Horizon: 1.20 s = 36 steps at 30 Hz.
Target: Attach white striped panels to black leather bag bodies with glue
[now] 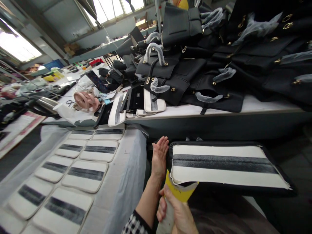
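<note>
My left hand [159, 159] is open, palm turned up and fingers stretched out, at the left end of a long black piece faced with a white panel [224, 178] that has a dark grey stripe along it. Whether the fingers touch that edge I cannot tell. My right hand [179, 213] is closed around the pale handle of a scraper [181, 191]. Its yellow blade points up and has a curved, greyish end, close to the panel's lower left corner. Part of the handle is hidden by my fingers.
On the covered table [129, 162] to the left lie several white panels [84, 175] with dark stripes. Behind, a bench [219, 118] bears black handbags [168, 78] with wrapped handles, a pink fan [86, 101] and a metal kettle [45, 105].
</note>
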Available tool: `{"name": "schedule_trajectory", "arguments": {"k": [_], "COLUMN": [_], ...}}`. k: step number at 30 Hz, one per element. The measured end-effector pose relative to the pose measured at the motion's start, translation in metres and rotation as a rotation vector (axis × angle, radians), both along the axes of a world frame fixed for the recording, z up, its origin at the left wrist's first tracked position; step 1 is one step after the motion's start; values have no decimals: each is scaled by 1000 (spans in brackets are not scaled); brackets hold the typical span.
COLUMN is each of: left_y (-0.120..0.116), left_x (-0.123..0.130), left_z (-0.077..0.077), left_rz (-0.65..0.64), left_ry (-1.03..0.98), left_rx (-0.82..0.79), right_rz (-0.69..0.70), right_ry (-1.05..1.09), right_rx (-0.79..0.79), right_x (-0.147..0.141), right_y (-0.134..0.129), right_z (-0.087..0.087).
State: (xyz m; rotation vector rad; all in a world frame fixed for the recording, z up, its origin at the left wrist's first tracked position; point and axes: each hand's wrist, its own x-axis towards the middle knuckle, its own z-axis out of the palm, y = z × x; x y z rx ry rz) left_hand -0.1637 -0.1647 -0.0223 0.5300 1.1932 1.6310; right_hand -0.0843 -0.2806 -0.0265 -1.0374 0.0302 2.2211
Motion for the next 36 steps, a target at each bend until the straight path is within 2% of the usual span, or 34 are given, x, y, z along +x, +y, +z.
{"name": "schedule_trajectory", "arguments": {"k": [2, 4, 7, 11, 16, 20, 25, 31, 36], "left_y": [-1, -1, -1, 0, 3, 5, 6, 6, 6], "left_x": [4, 8, 12, 14, 16, 18, 19, 20, 20], "left_z": [11, 21, 28, 28, 28, 30, 30, 30, 28], "left_rz": [-103, -200, -222, -196, -183, -181, -188, -178, -178], "left_ry": [141, 369, 572, 599, 634, 699, 726, 718, 691], "left_rx": [75, 91, 50, 13, -19, -10, -33, -46, -87], "right_rz": [-20, -40, -41, -40, -57, 7, 37, 218, 271], "right_ry": [-25, -35, -20, 9, 23, 27, 11, 15, -8], "right_rx": [-13, -14, 2, 4, -21, -13, -26, -5, 18], "right_x": [-1, -2, 0, 1, -1, 1, 10, 26, 34], "right_y": [0, 1, 3, 4, 2, 3, 8, 20, 25], "right_z": [2, 6, 11, 14, 10, 7, 12, 13, 9]}}
